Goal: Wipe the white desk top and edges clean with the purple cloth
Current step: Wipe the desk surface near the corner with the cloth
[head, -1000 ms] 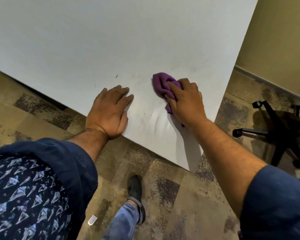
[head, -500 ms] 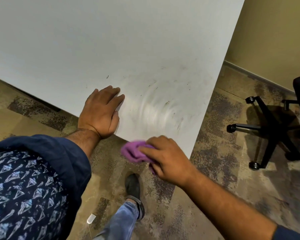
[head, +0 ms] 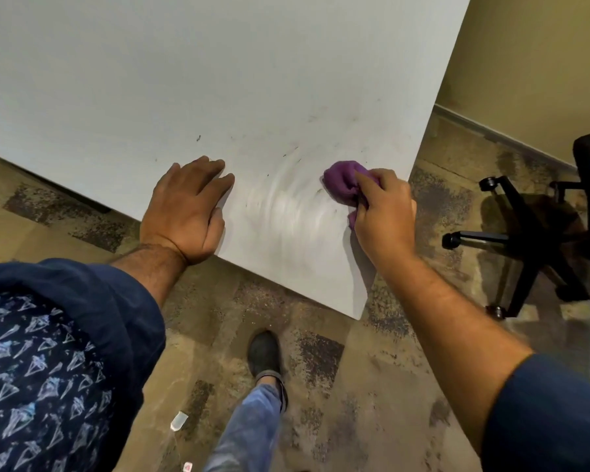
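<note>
While the white desk (head: 184,80) fills most of what I can see, its near corner shows curved wipe streaks and dark specks. Beside it, a black office chair (head: 532,240) stands on mottled carpet. His left hand (head: 188,212) lies flat and open at the desk's edge; his right hand (head: 384,212) grips the bunched purple cloth (head: 341,182) against the top, near the right edge

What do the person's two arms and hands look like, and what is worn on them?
Both hands, left hand and right hand, are bare: no gloves, rings or watch visible. Both forearms are bare; dark navy sleeves are pushed up towards the elbows. The shirt front has a pale geometric print.
</note>
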Available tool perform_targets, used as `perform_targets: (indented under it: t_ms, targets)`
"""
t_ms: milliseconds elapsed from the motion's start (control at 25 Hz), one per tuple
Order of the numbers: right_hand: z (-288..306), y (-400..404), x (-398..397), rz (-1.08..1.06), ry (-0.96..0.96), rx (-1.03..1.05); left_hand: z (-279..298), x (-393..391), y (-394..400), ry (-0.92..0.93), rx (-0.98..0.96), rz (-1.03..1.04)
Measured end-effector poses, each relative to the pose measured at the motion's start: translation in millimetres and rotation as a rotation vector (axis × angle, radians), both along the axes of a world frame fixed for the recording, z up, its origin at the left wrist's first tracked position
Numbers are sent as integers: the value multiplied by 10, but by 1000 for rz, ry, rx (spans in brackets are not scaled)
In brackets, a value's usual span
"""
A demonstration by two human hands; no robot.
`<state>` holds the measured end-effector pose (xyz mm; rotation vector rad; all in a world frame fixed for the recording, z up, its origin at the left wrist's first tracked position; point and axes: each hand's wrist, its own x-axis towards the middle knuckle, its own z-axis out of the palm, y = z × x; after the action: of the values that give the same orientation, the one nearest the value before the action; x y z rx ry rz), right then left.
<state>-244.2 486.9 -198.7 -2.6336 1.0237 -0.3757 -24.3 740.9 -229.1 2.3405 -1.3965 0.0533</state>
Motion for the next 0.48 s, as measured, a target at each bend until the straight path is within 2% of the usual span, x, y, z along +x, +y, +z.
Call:
perform_targets:
  t_ms: [120,320,480]
  targets:
    - [0,278,17,-9,-9,11,21,-8,-8,-1,9,0]
    - [42,1006,-299,236,-15,58,8,5,-3,-22,27,-3]
    - [34,1363,-778,307,-19,126,18,16,-19,-22,28,0]
